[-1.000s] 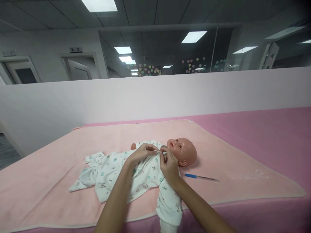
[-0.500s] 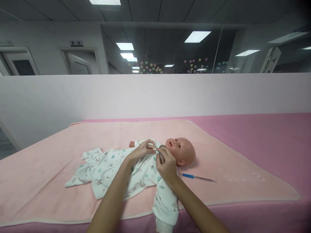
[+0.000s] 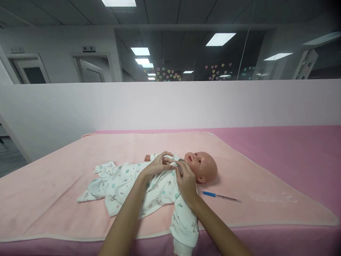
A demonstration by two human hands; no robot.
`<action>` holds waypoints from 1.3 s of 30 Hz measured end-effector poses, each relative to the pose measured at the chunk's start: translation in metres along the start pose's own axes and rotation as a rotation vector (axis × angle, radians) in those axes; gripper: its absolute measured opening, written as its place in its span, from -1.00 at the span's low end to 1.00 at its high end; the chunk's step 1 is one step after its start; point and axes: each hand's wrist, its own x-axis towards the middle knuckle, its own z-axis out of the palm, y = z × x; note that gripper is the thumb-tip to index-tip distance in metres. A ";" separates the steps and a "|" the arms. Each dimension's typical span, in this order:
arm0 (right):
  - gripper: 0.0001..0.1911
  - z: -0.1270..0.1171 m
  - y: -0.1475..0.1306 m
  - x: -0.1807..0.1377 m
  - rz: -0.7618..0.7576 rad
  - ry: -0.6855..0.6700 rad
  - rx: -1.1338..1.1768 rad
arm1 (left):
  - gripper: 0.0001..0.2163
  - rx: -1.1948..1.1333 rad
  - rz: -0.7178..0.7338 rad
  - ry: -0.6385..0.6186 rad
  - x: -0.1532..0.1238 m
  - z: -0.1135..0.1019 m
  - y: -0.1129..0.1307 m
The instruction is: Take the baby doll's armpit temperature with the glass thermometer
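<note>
The left hand [image 3: 157,166] and the right hand [image 3: 186,181] both pinch the suit [image 3: 128,181] at the neck of the doll [image 3: 204,167], likely closing it there, which needs a firm squeeze.

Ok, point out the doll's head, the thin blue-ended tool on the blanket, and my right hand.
doll's head [image 3: 206,165]: head view, on the forehead.
blue-ended tool [image 3: 221,197]: head view, middle of the shaft.
right hand [image 3: 186,181]: head view, back of the hand, fingers pinching the romper [image 3: 157,192].
</note>
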 end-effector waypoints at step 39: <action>-0.73 0.020 -0.020 0.016 -0.199 -0.101 0.201 | -0.53 0.039 0.014 -0.271 -0.035 -0.021 0.009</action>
